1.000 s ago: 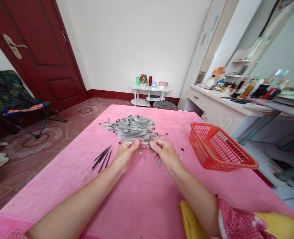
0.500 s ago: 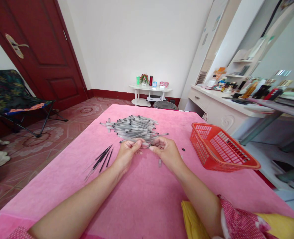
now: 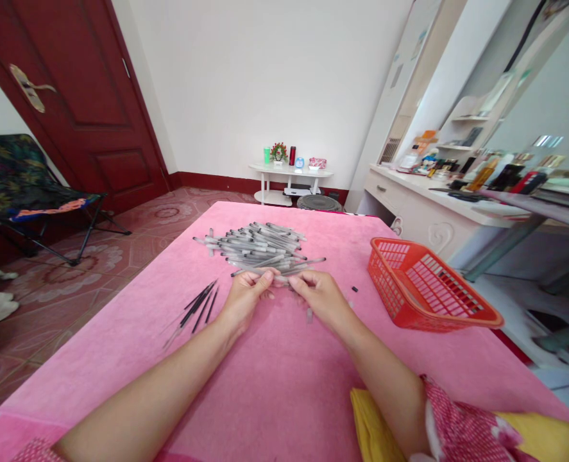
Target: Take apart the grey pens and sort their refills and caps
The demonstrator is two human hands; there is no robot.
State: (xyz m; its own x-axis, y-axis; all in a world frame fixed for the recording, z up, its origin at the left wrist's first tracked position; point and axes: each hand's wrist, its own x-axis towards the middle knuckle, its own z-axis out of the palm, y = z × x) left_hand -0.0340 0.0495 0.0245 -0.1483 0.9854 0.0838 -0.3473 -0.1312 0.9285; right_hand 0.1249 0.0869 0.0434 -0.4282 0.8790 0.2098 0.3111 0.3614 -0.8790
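Observation:
Between my two hands lies a translucent pen (image 3: 281, 280), held level just in front of a pile of pens (image 3: 260, 245). My left hand (image 3: 249, 289) pinches its left part between thumb and fingers. At the other end, the fingertips of my right hand (image 3: 315, 290) are closed on the pen's tip, which they mostly hide. Several thin black refills (image 3: 199, 308) lie on the pink cloth (image 3: 265, 385), left of my left hand. Under my right hand sits a small clear cap (image 3: 309, 315). A little black plug (image 3: 355, 289) rests to its right.
An orange plastic basket (image 3: 433, 321) stands on the right side of the table. A folded yellow cloth (image 3: 373, 427) lies by my right forearm. Beyond the table's right edge is a white dresser (image 3: 409, 199) crowded with bottles. A folding chair (image 3: 38, 192) stands at the left.
My right fingers have shifted slightly at the pen's right end and now cover the dark tip that showed before. My left hand stays in place.

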